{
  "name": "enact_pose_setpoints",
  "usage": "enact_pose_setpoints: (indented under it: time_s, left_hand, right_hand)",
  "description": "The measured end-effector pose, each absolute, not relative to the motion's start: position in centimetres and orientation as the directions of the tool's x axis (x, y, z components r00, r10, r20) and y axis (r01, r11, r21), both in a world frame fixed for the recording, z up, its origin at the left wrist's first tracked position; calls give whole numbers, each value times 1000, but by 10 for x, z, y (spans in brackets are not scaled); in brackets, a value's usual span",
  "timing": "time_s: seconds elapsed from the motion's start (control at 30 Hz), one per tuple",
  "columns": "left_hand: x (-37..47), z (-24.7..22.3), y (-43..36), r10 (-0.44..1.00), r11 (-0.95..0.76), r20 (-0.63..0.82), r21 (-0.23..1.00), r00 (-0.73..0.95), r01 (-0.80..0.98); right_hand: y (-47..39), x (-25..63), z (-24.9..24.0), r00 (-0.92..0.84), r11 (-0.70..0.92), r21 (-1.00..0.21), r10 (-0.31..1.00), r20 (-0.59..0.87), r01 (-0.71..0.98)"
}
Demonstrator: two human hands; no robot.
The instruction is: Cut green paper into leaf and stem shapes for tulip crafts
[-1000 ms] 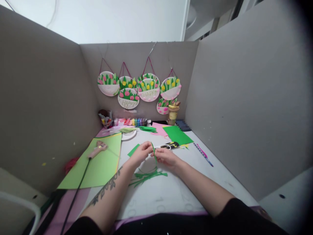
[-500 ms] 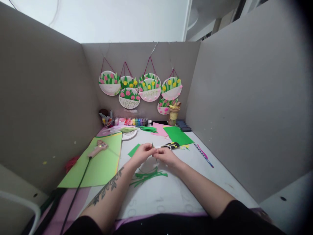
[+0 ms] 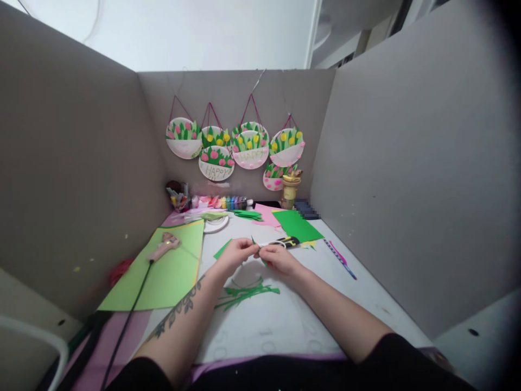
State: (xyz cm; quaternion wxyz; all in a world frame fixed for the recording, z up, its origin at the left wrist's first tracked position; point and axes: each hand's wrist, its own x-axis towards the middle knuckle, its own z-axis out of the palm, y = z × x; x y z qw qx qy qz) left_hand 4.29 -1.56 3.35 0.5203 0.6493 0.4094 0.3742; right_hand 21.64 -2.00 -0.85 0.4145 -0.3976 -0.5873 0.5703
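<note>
Near the middle of the table, my left hand (image 3: 238, 253) is closed in a pinch on a small piece of green paper (image 3: 253, 240), whose narrow tip sticks up above the fingers. My right hand (image 3: 280, 258) meets it fingertip to fingertip, also pinched, with a bit of green showing below its fingers. A white loop (image 3: 282, 243), like a scissors handle, shows just behind the right hand; I cannot tell whether that hand grips it. Thin green paper strips (image 3: 248, 293) lie in a loose pile below both hands. A green paper piece (image 3: 222, 248) lies partly behind my left hand.
A yellow-black utility knife (image 3: 290, 242) lies behind my right hand. To the left, a glue gun (image 3: 164, 248) with a cord rests on light green sheets (image 3: 138, 285). Farther back are a green sheet (image 3: 299, 225), cut green leaves (image 3: 247, 215) and paint bottles (image 3: 234, 203). Decorated plates (image 3: 250, 157) hang behind.
The green paper between my fingers has shifted slightly, and more green shows below my right fingers. Both hands stay in nearly the same place. The view has moved very slightly.
</note>
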Motion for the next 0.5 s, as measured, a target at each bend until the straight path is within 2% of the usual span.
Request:
enact_pose_setpoints:
  time_s: [0.17, 0.5]
  left_hand:
    - [44, 33, -14, 958, -105, 68, 987, 279, 120]
    - [36, 30, -3, 984, -57, 63, 997, 164, -43]
  right_hand:
    - [-24, 215, -4, -290, 115, -990, 953, 86, 82]
    - [-28, 214, 4, -246, 154, -983, 961, 125, 104]
